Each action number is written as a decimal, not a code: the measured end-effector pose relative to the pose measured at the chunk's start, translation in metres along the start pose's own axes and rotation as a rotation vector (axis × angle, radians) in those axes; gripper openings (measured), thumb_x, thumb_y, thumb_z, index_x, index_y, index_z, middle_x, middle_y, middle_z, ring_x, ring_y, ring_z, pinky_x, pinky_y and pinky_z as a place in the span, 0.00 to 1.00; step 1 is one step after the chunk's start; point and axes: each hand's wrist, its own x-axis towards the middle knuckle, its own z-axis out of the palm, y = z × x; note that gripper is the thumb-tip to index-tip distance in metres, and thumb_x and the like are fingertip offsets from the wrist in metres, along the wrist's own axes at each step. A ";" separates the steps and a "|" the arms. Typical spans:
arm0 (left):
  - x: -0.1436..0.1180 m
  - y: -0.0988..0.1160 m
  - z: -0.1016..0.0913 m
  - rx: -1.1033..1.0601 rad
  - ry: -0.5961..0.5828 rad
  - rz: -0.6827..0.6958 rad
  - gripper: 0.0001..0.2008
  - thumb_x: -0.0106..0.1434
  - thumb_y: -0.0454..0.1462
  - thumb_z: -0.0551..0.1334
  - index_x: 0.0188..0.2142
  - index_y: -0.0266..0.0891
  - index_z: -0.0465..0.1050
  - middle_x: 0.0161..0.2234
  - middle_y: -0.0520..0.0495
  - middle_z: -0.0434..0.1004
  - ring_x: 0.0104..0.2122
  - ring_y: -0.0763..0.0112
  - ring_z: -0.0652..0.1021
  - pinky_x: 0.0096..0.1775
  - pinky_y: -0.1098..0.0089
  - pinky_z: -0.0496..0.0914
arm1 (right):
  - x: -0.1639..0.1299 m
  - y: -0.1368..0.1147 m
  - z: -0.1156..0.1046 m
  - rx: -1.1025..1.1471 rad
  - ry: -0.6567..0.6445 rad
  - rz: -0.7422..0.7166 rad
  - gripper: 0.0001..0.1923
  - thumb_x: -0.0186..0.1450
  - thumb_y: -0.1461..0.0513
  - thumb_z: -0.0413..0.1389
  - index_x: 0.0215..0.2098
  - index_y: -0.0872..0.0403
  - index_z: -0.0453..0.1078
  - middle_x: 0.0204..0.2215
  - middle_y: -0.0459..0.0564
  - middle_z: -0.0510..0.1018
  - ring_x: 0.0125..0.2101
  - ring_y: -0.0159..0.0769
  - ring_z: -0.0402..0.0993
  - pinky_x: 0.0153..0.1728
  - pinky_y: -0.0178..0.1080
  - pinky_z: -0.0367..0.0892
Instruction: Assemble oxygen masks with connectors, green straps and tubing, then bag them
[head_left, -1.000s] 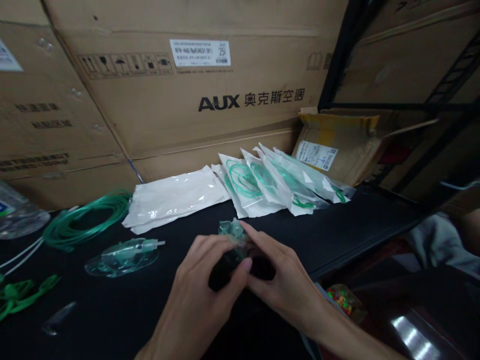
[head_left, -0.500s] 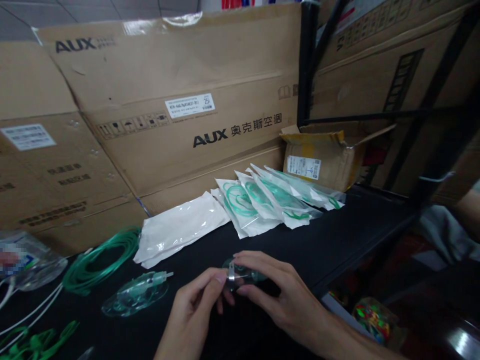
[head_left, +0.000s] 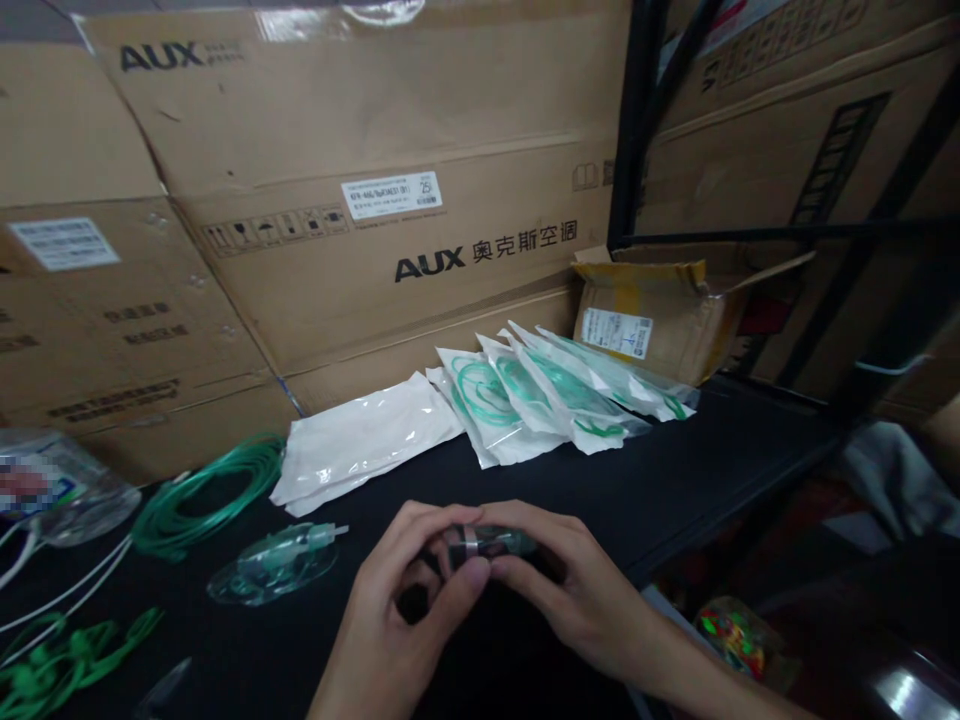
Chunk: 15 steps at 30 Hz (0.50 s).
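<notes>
Black covers the counter (head_left: 675,470) in front of you, its front edge running off to your right toward a dark metal rack (head_left: 645,120). Cardboard fills the room behind it: a big AUX carton (head_left: 390,210) leans against the back of the counter, more cartons stand to its left, and a small opened box (head_left: 660,310) sits at the rack's foot.

Your left hand (head_left: 390,620) and right hand (head_left: 577,590) meet near the counter's front edge, both pinched onto a small clear green mask (head_left: 495,542) with a metal strip across it. Fingertips of both hands touch it from either side; how much of it lies under your palms you cannot tell.

Just left of your hands a second mask (head_left: 274,568) lies flat on the counter. Farther left a coil of green tubing (head_left: 202,490) rests near a clear bag (head_left: 60,490), with green straps (head_left: 67,660) at the near-left corner. Behind your hands, a white pouch (head_left: 367,440) lies flat, and a fanned row of sealed packs (head_left: 555,395) leans beside it.
</notes>
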 end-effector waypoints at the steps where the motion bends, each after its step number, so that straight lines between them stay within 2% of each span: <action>1: 0.000 0.001 0.001 0.005 -0.001 0.012 0.12 0.61 0.45 0.68 0.44 0.47 0.80 0.38 0.47 0.76 0.37 0.65 0.78 0.31 0.74 0.75 | 0.000 0.000 -0.001 0.008 -0.004 0.004 0.13 0.71 0.60 0.58 0.53 0.50 0.74 0.49 0.51 0.82 0.49 0.38 0.78 0.54 0.38 0.70; 6: 0.000 0.002 0.002 0.023 -0.012 0.034 0.14 0.59 0.43 0.70 0.45 0.49 0.80 0.37 0.48 0.76 0.36 0.66 0.78 0.30 0.75 0.75 | 0.000 -0.001 -0.002 0.045 -0.019 0.018 0.13 0.71 0.59 0.57 0.53 0.49 0.75 0.49 0.50 0.82 0.50 0.38 0.78 0.54 0.39 0.69; 15: -0.002 -0.002 0.000 0.107 0.091 0.150 0.12 0.56 0.42 0.74 0.40 0.48 0.81 0.32 0.52 0.76 0.27 0.73 0.76 0.26 0.77 0.72 | 0.003 -0.006 -0.003 0.092 0.013 0.029 0.11 0.69 0.60 0.59 0.49 0.49 0.78 0.47 0.50 0.83 0.47 0.38 0.79 0.51 0.37 0.72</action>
